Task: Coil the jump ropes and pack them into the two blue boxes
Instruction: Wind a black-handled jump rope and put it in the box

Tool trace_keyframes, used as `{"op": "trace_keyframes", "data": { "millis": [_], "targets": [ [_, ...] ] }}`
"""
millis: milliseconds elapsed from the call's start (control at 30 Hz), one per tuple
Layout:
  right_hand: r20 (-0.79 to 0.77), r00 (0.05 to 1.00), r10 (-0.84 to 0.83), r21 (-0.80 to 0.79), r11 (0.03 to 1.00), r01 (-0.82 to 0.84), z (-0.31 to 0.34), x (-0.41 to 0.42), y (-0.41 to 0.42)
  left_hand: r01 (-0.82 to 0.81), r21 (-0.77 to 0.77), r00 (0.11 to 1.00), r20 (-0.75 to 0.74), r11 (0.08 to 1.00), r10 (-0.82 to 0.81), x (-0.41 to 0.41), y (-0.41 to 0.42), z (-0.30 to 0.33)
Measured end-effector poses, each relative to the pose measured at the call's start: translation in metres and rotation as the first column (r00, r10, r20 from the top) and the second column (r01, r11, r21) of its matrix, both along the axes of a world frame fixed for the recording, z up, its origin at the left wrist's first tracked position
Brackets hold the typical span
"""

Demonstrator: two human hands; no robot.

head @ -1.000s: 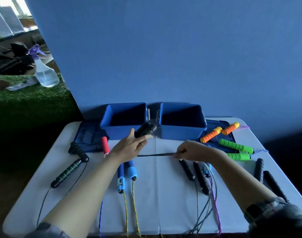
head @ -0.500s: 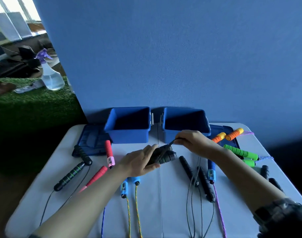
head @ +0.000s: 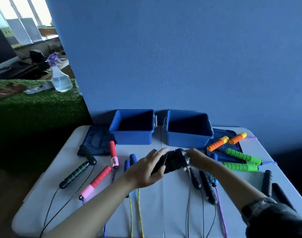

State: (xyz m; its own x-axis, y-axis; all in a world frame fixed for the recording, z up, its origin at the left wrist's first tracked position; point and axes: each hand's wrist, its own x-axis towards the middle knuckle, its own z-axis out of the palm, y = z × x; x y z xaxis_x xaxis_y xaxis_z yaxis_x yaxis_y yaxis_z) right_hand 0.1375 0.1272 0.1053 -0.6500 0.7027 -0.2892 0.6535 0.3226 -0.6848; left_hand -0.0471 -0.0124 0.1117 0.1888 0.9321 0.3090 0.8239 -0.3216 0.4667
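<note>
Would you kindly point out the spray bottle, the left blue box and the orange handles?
spray bottle (head: 61, 79), head view, clear body.
left blue box (head: 132, 139), head view, front wall.
orange handles (head: 217, 143), head view, nearer handle's grip.

The white counter (head: 152, 212) carries two open blue boxes (head: 133, 129) side by side at its far edge, two flat lids (head: 95, 140) beside them, and jump ropes with red (head: 99, 179), green (head: 241, 167), orange (head: 217, 144) and black (head: 74, 174) handles.

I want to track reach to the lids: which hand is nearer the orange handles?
Right. The right hand sits just left of and below the orange handles; the left hand is farther left, across the black handles both hands hold.
</note>
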Motion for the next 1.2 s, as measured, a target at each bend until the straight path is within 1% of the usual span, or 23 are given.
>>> {"op": "trace_keyframes", "data": {
  "millis": [33, 100, 167, 233, 300, 367, 433, 467, 500, 533, 567, 600, 633, 700, 733, 800, 867, 900, 933, 1000, 1067, 1133, 1200],
  "targets": [
    [-0.056, 0.995, -0.078, -0.107, 0.992, 0.072, -0.005, -0.002, -0.010, -0.032, 0.013, 0.998, 0.053, 0.999, 0.031, 0.001, 0.003, -0.002],
    [-0.154, 0.962, -0.227, -0.351, 0.922, 0.162, -0.010, -0.008, -0.034, -0.088, 0.008, 0.988, 0.130, 0.996, 0.086, -0.003, 0.010, -0.012],
    [-0.261, 0.926, -0.272, -0.470, 0.874, 0.125, -0.019, -0.013, -0.047, -0.172, 0.012, 0.971, 0.168, 0.985, 0.168, -0.006, 0.016, -0.022],
    [-0.322, 0.904, -0.282, -0.511, 0.856, 0.086, -0.026, -0.015, -0.058, -0.287, 0.037, 0.942, 0.192, 0.957, 0.275, -0.008, 0.021, -0.021],
    [-0.289, 0.926, -0.244, -0.481, 0.873, 0.080, -0.028, -0.015, -0.070, -0.415, 0.052, 0.888, 0.240, 0.909, 0.392, -0.011, 0.027, -0.019],
    [-0.265, 0.945, -0.194, -0.450, 0.891, 0.057, -0.030, -0.018, -0.085, -0.546, 0.036, 0.808, 0.286, 0.837, 0.515, -0.014, 0.036, -0.013],
    [-0.226, 0.963, -0.145, -0.401, 0.915, 0.043, -0.027, -0.023, -0.101, -0.672, -0.020, 0.713, 0.255, 0.740, 0.653, -0.018, 0.045, -0.009],
    [-0.176, 0.979, -0.100, -0.328, 0.944, 0.037, -0.024, -0.026, -0.107, -0.720, -0.047, 0.667, 0.227, 0.693, 0.709, -0.021, 0.048, -0.007],
    [-0.112, 0.993, -0.041, -0.199, 0.980, 0.018, -0.020, -0.029, -0.113, -0.747, -0.056, 0.642, 0.197, 0.662, 0.741, -0.023, 0.050, -0.006],
    [-0.045, 0.999, 0.017, -0.051, 0.999, -0.019, -0.014, -0.030, -0.117, -0.760, -0.053, 0.634, 0.158, 0.648, 0.757, -0.026, 0.051, -0.007],
    [0.005, 0.998, 0.065, 0.090, 0.994, -0.065, -0.006, -0.032, -0.119, -0.760, -0.051, 0.640, 0.113, 0.648, 0.760, -0.027, 0.050, -0.008],
    [0.030, 0.995, 0.100, 0.187, 0.977, -0.103, 0.005, -0.032, -0.118, -0.742, -0.041, 0.667, 0.058, 0.669, 0.743, -0.027, 0.049, -0.011],
    [0.030, 0.991, 0.128, 0.259, 0.957, -0.131, 0.017, -0.031, -0.115, -0.698, -0.020, 0.716, 0.002, 0.716, 0.698, -0.026, 0.045, -0.015],
    [0.052, 0.987, 0.154, 0.363, 0.917, -0.163, 0.039, -0.026, -0.098, -0.552, -0.001, 0.829, -0.111, 0.834, 0.549, -0.024, 0.038, -0.027],
    [0.076, 0.986, 0.150, 0.394, 0.904, -0.168, 0.046, -0.023, -0.086, -0.463, -0.018, 0.874, -0.176, 0.886, 0.453, -0.023, 0.034, -0.032],
    [0.090, 0.988, 0.129, 0.402, 0.903, -0.154, 0.051, -0.016, -0.062, -0.300, -0.013, 0.919, -0.273, 0.954, 0.285, -0.019, 0.025, -0.043],
    [0.070, 0.992, 0.107, 0.349, 0.929, -0.125, 0.044, -0.010, -0.040, -0.200, -0.028, 0.925, -0.335, 0.979, 0.179, -0.012, 0.016, -0.047],
    [0.063, 0.992, 0.111, 0.313, 0.941, -0.125, 0.040, -0.008, -0.032, -0.160, -0.007, 0.924, -0.353, 0.987, 0.147, -0.007, 0.011, -0.047],
    [0.060, 0.990, 0.126, 0.288, 0.948, -0.138, 0.035, -0.006, -0.026, -0.117, 0.069, 0.921, -0.367, 0.991, 0.134, -0.005, 0.008, -0.051],
    [0.055, 0.985, 0.165, 0.263, 0.949, -0.174, 0.025, -0.004, -0.017, -0.047, 0.144, 0.933, -0.348, 0.988, 0.095, -0.003, 0.002, -0.056],
    [0.045, 0.981, 0.189, 0.238, 0.951, -0.195, 0.016, -0.004, -0.011, 0.030, 0.147, 0.961, -0.276, 0.989, 0.012, -0.005, 0.000, -0.060],
    [0.015, 0.978, 0.208, 0.211, 0.955, -0.206, 0.010, -0.002, -0.005, 0.070, 0.135, 0.980, -0.196, 0.988, -0.043, -0.006, -0.002, -0.063],
    [-0.074, 0.981, 0.178, 0.184, 0.969, -0.162, 0.006, -0.001, -0.001, 0.068, 0.116, 0.993, -0.100, 0.991, -0.056, -0.003, -0.005, -0.062]
  ]
}}
